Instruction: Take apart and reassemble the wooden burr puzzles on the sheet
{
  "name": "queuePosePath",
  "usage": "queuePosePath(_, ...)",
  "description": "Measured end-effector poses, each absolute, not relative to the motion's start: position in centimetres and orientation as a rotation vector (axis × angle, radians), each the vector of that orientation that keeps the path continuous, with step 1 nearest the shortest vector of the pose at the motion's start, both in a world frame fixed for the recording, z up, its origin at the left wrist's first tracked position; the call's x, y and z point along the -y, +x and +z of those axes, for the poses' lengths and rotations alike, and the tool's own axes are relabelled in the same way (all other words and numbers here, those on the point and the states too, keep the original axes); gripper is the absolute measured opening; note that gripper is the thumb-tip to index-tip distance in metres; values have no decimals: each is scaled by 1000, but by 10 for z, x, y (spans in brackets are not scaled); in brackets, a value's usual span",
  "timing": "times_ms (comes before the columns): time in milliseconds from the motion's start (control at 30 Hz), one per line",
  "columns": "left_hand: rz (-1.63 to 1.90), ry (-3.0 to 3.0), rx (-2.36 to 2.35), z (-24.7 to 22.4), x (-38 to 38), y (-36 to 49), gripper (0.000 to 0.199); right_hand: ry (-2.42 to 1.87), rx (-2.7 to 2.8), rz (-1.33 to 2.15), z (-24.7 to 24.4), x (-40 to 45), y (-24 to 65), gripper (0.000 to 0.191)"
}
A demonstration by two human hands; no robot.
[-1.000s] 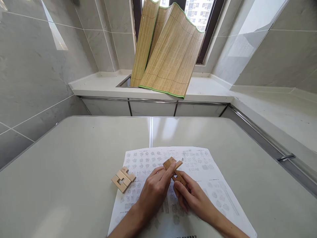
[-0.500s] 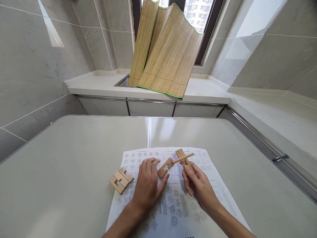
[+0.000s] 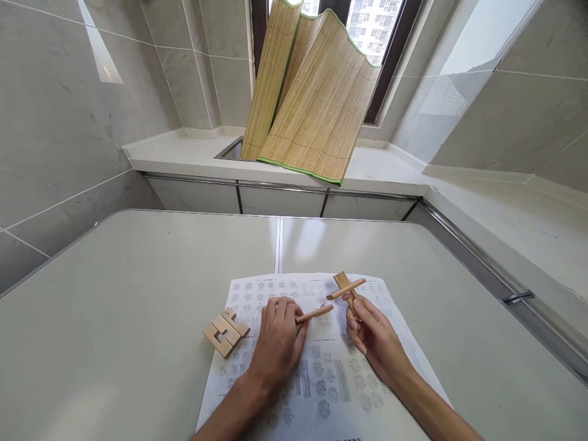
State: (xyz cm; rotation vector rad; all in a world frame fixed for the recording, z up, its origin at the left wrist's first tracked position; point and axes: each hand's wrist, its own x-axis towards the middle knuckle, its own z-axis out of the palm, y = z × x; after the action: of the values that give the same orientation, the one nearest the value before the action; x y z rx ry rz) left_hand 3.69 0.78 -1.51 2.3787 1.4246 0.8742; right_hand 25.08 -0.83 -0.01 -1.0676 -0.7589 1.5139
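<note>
My left hand (image 3: 281, 334) is closed on a flat wooden puzzle piece (image 3: 316, 314), seen nearly edge-on and pointing right. In my right hand (image 3: 374, 327) is a pair of crossed wooden puzzle pieces (image 3: 342, 280), one lying across the other, pinched between thumb and fingers. A small gap separates the left piece from the crossed pair. Left of my left hand lies a group of flat wooden pieces (image 3: 226, 332) fitted side by side, with a notch-shaped opening in the middle. Beneath both hands is a printed sheet (image 3: 331, 367) covered in small diagrams.
The pale table (image 3: 138, 294) has a seam down its middle. Behind it runs a white counter (image 3: 184, 150) with a sink edge (image 3: 229, 149). A folded bamboo mat (image 3: 316, 104) with green trim leans by the window. Tiled walls stand on both sides.
My left hand has closed on the notched piece beside it and turned it edge-on, away from the crossed pieces. My right hand has shifted slightly right with its pair.
</note>
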Motion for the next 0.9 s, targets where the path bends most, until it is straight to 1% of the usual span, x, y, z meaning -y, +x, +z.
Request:
queuePosePath(133,950,2257,-1335,-6,-8,37,14,-1058,774,1509,-2,8,253,39)
queuePosePath(267,1053,1756,-1221,11,-6,38,23,-1050,774,1519,-3,7,254,39)
queuePosePath(400,1032,1313,-1028,20,-8,38,33,-1039,768,1544,-3,8,253,38)
queuePosePath(633,937,1120,-922,19,-9,39,45,-1008,806,1621,-3,11,250,40)
queuePosePath(767,827,1040,-826,21,-7,39,46,-1021,839,1649,-4,12,249,41)
queuePosePath(900,850,979,-801,19,-8,39,45,-1020,822,1656,-4,12,249,41)
